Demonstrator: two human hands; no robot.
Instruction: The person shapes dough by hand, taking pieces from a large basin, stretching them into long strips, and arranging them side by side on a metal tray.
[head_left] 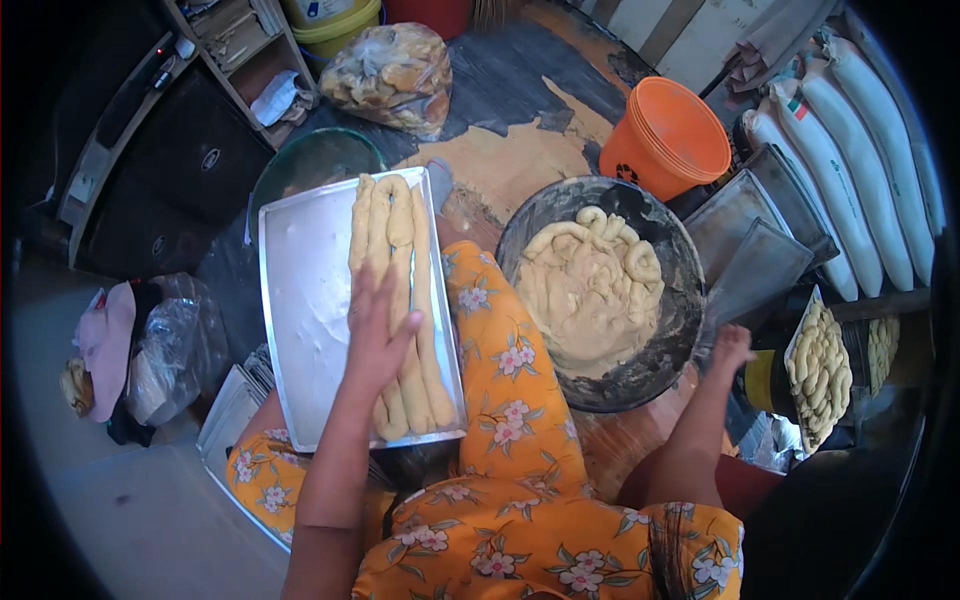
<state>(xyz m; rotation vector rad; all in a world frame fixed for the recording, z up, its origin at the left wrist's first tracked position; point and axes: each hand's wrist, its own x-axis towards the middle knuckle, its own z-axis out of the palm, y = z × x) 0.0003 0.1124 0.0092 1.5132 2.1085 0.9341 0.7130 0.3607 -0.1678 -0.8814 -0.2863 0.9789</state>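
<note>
Orange bucket (665, 140) beside the dough basin (680, 312) bears a dark mark (626, 173).

Orange floral clothing (545, 455) was worn, spread around six o'clock.
Pink-and-white, green-leaved blossoms (516, 359) patterned it, and a dark streaked patch (674, 550) showed near five o'clock. Both forearms (335, 470), the left hand (382, 330) and the right hand (733, 346) were bare.

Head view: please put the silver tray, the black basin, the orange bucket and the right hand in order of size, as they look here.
1. Silver tray and black basin: too alike to rank.
2. Orange bucket.
3. Right hand, smallest.
</note>
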